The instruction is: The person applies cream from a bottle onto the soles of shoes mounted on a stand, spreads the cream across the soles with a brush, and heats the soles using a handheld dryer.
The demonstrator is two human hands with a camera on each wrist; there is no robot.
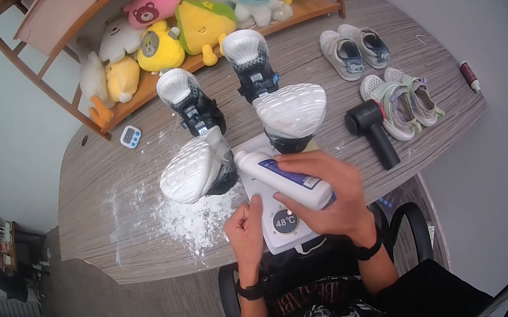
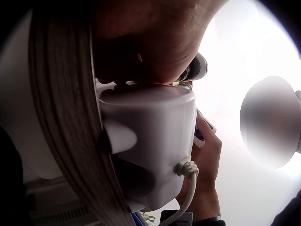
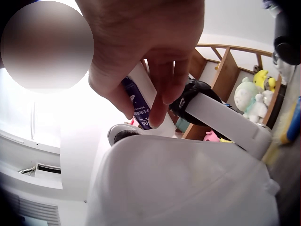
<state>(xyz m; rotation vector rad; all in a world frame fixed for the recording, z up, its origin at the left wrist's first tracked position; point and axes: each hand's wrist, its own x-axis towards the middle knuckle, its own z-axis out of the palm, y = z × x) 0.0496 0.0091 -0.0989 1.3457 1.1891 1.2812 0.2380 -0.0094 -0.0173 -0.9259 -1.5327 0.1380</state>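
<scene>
In my right hand I grip a white bottle with a blue label, thumb on one side and fingers on the other. It lies tilted above a white shoe dryer whose round display reads 48°C. My left hand is beside the dryer's left edge, fingers curled in and thumb up; nothing shows in it. Behind the bottle, shoes with ridged white soles and dark uppers are propped upside down. The left wrist view shows the dryer's body and cord close below the hand.
White powder is scattered on the wooden table. Two pairs of sneakers and a black handheld blower are on the right, with a dark red tube beyond. A timer is left; plush toys fill the shelf behind.
</scene>
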